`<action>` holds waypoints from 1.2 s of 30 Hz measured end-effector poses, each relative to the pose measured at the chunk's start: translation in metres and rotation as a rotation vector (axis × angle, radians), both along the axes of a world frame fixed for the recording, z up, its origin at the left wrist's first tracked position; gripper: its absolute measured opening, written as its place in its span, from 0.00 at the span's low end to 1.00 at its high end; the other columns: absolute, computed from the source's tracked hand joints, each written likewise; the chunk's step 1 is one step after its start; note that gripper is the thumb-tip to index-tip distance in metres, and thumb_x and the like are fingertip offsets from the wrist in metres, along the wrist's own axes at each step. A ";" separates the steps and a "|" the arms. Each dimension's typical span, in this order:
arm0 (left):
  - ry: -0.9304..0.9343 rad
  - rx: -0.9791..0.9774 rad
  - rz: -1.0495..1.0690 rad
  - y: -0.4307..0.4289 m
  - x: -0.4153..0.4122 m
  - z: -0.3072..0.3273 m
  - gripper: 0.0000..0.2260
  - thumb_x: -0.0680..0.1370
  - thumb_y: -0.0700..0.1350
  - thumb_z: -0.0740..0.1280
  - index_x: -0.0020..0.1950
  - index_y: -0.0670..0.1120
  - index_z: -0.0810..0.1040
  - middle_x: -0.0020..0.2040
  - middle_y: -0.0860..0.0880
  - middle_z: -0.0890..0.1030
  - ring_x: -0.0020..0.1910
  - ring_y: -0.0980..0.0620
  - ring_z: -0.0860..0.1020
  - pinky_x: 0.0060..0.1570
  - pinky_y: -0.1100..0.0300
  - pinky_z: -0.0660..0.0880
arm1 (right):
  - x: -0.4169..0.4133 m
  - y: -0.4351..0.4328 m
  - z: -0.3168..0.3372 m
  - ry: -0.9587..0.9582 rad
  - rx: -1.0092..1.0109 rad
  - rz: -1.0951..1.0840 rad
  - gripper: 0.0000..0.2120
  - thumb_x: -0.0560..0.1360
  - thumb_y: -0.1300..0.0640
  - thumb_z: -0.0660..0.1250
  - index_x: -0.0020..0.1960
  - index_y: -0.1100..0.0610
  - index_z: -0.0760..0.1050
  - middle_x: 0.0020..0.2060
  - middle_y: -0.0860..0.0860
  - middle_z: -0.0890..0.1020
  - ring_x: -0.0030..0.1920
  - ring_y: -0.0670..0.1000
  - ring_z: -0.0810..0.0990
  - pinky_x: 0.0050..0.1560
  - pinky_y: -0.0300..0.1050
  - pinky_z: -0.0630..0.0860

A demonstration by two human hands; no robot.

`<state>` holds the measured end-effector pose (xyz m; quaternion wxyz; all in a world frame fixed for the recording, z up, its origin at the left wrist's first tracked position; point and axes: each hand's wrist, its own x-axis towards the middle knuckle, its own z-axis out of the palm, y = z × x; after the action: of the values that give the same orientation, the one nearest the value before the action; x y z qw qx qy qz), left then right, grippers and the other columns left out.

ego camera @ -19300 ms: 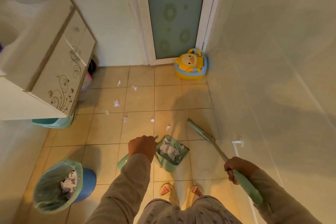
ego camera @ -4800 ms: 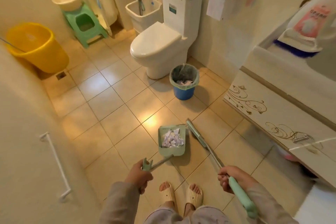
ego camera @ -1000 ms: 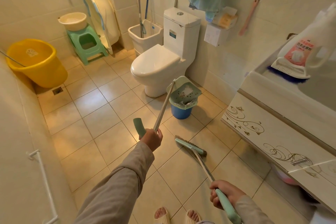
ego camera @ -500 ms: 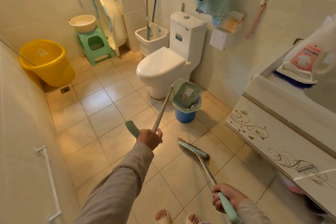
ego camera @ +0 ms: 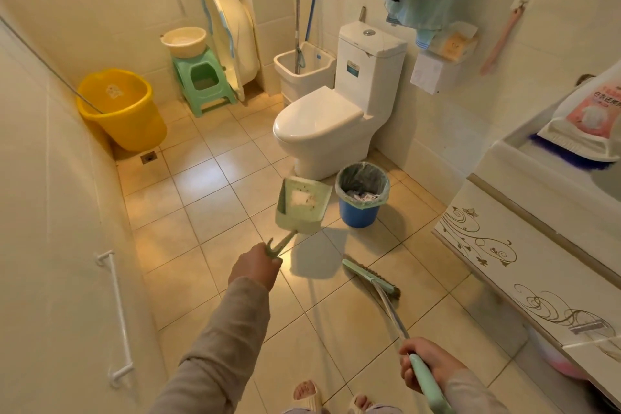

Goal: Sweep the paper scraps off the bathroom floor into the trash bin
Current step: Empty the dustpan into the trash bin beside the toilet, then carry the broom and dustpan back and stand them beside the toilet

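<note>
My left hand (ego camera: 256, 266) grips the handle of a pale green dustpan (ego camera: 302, 205). The pan hangs in the air left of the blue trash bin (ego camera: 359, 212), its inside showing only a few specks. White paper scraps (ego camera: 361, 196) lie inside the bin's green liner. My right hand (ego camera: 425, 361) holds the light green handle of a broom. The broom head (ego camera: 371, 279) rests on the tiled floor in front of me, below and right of the dustpan.
A white toilet (ego camera: 322, 124) stands just behind the bin. A decorated vanity cabinet (ego camera: 537, 265) lines the right side. A yellow bucket (ego camera: 121, 107), a green stool (ego camera: 205, 81) and a mop basin (ego camera: 302, 70) sit along the far wall. A wall with a rail (ego camera: 116, 316) is on my left.
The dustpan was tipped over the trash bin; it has now swung back left, clear of the bin, with its scraps gone. The broom has stayed on the floor.
</note>
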<state>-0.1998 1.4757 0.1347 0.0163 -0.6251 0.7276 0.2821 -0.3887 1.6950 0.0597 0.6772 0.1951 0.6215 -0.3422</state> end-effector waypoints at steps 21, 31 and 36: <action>-0.213 0.384 0.330 0.061 0.084 -0.031 0.15 0.77 0.45 0.66 0.59 0.38 0.75 0.56 0.40 0.80 0.52 0.43 0.79 0.45 0.56 0.73 | 0.013 -0.049 0.059 -0.209 -0.200 -0.226 0.09 0.72 0.65 0.53 0.34 0.60 0.65 0.13 0.51 0.68 0.11 0.46 0.68 0.14 0.26 0.63; -0.315 0.069 0.206 0.087 0.101 -0.025 0.10 0.77 0.51 0.63 0.53 0.47 0.78 0.50 0.46 0.82 0.48 0.45 0.80 0.41 0.58 0.72 | 0.037 -0.056 0.006 -0.275 -0.044 -0.261 0.13 0.79 0.62 0.51 0.36 0.61 0.64 0.14 0.55 0.69 0.10 0.47 0.67 0.13 0.29 0.66; -0.274 -0.029 0.297 0.097 0.125 -0.023 0.11 0.76 0.53 0.64 0.51 0.48 0.79 0.47 0.46 0.83 0.46 0.44 0.80 0.38 0.60 0.69 | 0.043 -0.080 0.007 -0.213 -0.026 -0.039 0.13 0.79 0.63 0.47 0.37 0.61 0.62 0.11 0.51 0.66 0.09 0.46 0.65 0.13 0.27 0.63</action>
<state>-0.0748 1.5723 0.1117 0.0643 -0.7583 0.6224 0.1831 -0.3452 1.6153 0.0666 0.7351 0.2336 0.5378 -0.3404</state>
